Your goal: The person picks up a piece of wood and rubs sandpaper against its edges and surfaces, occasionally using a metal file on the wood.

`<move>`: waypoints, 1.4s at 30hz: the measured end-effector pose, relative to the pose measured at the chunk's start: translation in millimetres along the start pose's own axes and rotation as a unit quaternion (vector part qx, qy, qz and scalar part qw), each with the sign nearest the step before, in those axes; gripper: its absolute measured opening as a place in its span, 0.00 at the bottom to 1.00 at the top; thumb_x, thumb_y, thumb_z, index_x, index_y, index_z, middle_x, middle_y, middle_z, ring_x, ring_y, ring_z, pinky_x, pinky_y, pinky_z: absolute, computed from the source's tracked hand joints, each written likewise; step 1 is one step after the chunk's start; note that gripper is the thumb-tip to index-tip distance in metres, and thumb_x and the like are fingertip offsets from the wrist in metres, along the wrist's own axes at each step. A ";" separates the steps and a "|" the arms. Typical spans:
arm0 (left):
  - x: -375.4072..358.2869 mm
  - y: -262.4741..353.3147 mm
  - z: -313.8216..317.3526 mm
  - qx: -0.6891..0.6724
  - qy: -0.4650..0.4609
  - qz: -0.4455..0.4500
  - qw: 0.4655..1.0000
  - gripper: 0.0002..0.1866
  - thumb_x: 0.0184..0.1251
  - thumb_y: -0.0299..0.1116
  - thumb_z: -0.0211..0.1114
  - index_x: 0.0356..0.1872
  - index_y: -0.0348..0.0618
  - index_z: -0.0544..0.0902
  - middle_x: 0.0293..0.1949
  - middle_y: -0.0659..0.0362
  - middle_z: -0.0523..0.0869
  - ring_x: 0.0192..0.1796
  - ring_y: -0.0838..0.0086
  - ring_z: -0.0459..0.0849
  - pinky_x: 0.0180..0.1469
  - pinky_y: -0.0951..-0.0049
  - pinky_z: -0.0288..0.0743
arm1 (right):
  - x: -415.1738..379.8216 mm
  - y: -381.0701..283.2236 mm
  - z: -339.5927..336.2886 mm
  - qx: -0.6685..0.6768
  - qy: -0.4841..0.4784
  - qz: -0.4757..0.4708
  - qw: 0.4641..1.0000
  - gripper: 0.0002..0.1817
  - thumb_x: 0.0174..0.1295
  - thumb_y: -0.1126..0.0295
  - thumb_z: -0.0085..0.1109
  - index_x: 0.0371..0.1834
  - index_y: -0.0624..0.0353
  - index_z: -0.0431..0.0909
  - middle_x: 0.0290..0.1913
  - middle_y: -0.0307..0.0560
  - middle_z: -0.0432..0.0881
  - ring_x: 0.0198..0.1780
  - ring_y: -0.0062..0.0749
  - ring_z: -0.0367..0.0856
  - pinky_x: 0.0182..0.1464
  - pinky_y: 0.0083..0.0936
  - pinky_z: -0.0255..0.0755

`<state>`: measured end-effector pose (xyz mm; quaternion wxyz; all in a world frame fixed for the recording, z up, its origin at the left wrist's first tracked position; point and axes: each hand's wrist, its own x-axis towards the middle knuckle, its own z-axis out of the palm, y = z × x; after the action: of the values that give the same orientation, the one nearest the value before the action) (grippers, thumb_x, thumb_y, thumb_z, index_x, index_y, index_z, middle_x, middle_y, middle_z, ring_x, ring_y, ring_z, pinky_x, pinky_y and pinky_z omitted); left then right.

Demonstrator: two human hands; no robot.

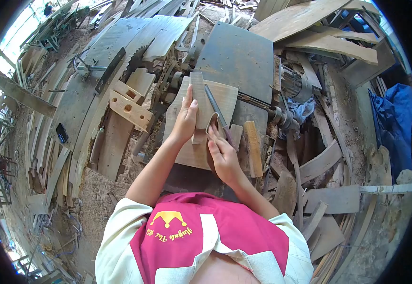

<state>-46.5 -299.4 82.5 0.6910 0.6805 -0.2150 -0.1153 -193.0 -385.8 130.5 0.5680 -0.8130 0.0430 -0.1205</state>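
The left hand [185, 121] closes around the narrow wooden block [197, 104], which is above the wide board [183, 154] in front of the person. The right hand [224, 155] has its fingers close together and holds the curled brown sheet [212, 122] — it is just beside the block. Near this hand is one long dark tool [214, 103], and farther right the yellowish wood piece [253, 149].
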 end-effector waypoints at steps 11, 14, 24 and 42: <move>-67.1 -47.9 0.0 0.043 0.068 0.024 0.996 0.55 0.55 0.69 0.53 0.70 0.36 0.44 0.65 0.39 0.61 0.68 0.53 0.59 0.67 0.58 0.53 | -8.7 56.7 -34.5 0.088 0.149 0.125 0.977 0.23 0.71 0.61 0.42 0.59 0.70 0.68 0.57 0.54 0.75 0.59 0.31 0.70 0.61 0.23 0.60; -71.5 -39.2 2.1 0.105 0.062 0.073 0.990 0.57 0.50 0.65 0.64 0.70 0.35 0.47 0.64 0.41 0.62 0.68 0.53 0.61 0.66 0.58 0.55 | -7.4 49.9 -41.5 0.061 0.163 0.133 0.976 0.23 0.71 0.61 0.41 0.59 0.70 0.69 0.55 0.54 0.76 0.57 0.30 0.72 0.60 0.22 0.61; -69.7 -20.3 10.4 0.261 0.095 0.030 0.960 0.38 0.56 0.36 0.67 0.64 0.34 0.58 0.43 0.43 0.79 0.43 0.52 0.81 0.44 0.60 0.75 | -7.5 50.9 -45.3 0.049 0.165 0.115 0.978 0.23 0.71 0.61 0.41 0.58 0.70 0.69 0.55 0.54 0.76 0.57 0.31 0.72 0.60 0.23 0.61; -34.0 61.4 -86.1 0.323 -0.024 0.131 0.937 0.24 0.54 0.25 0.63 0.54 0.33 0.72 0.47 0.47 0.80 0.49 0.61 0.79 0.52 0.67 0.71 | 0.9 78.3 -61.0 0.083 0.255 0.101 0.958 0.22 0.70 0.60 0.43 0.52 0.69 0.74 0.41 0.47 0.80 0.44 0.25 0.74 0.49 0.21 0.66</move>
<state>-45.6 -204.4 140.2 0.4378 0.8296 -0.3448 0.0356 -201.9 -469.2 77.4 0.6127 -0.6967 0.2587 -0.2689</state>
